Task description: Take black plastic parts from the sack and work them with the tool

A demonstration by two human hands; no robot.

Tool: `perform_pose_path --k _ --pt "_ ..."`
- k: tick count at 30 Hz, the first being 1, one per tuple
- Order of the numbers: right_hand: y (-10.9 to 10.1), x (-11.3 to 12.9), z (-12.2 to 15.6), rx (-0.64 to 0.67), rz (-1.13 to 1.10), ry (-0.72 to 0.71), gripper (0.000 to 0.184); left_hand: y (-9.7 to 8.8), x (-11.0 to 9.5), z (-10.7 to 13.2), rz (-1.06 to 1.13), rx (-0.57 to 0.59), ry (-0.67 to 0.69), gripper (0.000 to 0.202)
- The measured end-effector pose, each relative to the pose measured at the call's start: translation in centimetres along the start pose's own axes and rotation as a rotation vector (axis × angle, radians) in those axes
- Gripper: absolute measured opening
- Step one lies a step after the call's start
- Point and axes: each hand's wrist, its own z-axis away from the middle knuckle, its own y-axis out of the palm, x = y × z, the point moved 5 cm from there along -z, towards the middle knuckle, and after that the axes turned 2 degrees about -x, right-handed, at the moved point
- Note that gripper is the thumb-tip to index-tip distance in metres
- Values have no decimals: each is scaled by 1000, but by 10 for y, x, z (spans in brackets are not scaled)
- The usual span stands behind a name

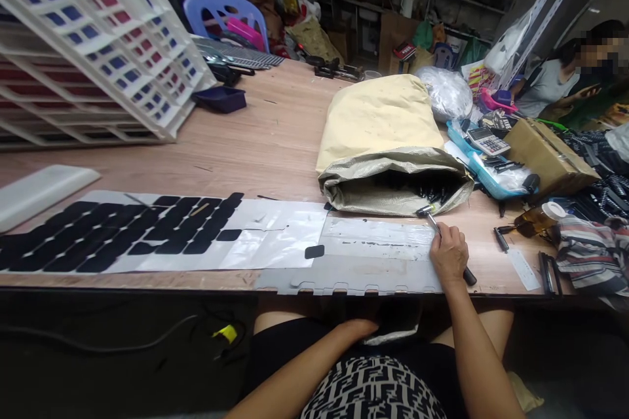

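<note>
My right hand (449,255) rests on the wooden table's (275,137) near edge, closed round a small tool (432,219) with a metal tip and a black handle. The hand lies on the right end of a grey backing sheet (344,272) with a clear film strip (376,236) above it. A single black key cap (314,251) sits loose on the sheet. To the left, many black key caps (122,232) lie in rows on a white sheet. My left hand (361,327) is under the table edge on my lap, its fingers hidden.
An open beige sack (388,144) holding black parts stands just behind the sheet. White racks (93,33) of blue and red pieces lean at the far left. A calculator (486,141), a cardboard box (548,154) and clutter fill the right side. A seated person (565,82) is at far right.
</note>
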Motion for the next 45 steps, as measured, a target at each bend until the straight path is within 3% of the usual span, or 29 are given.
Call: perform_pose_path --k 2,4,5,7,8,9,10,13,16,20,24,27,30,36,40,45 --pt "-1 1 0 -2 4 -2 29 -8 -14 14 -51 5 -32 50" --pt "-1 2 1 -8 14 -8 28 -23 -43 32 -95 65 56 50" --pt "-2 3 1 -12 21 -9 28 -33 -64 42 -120 129 172 49" --pt "-2 4 0 -11 33 -10 28 -57 -108 57 -59 370 432 45" --pt "-2 5 0 -7 38 -10 28 -75 -129 57 10 412 509 43" --pt "-2 5 0 -3 42 -10 28 -97 -146 50 55 365 556 40" --pt "-1 5 -1 0 43 -10 28 -121 -161 36 62 244 574 37" --pt "-1 5 -1 13 35 -9 28 -186 -184 -28 -55 -291 419 35" --pt "-1 3 -1 23 24 1 29 -213 -198 -92 -195 -550 288 39" --pt "-1 3 -1 24 11 12 29 -212 -207 -143 -393 -623 184 34" --pt "-3 3 -1 36 12 19 27 -206 -202 -150 -466 -652 87 27" --pt "-2 3 -1 49 9 27 28 -209 -193 -133 -432 -694 124 30" --pt "-1 3 0 57 7 38 29 -212 -179 -100 -291 -718 240 31" --pt "0 3 0 62 11 43 27 -192 -136 -38 -79 -564 350 12" --pt "0 0 -3 54 -12 44 28 -179 -119 -35 -39 -611 400 13" --pt "-8 -6 1 75 -212 132 30 -177 -117 -42 -40 -626 406 12"
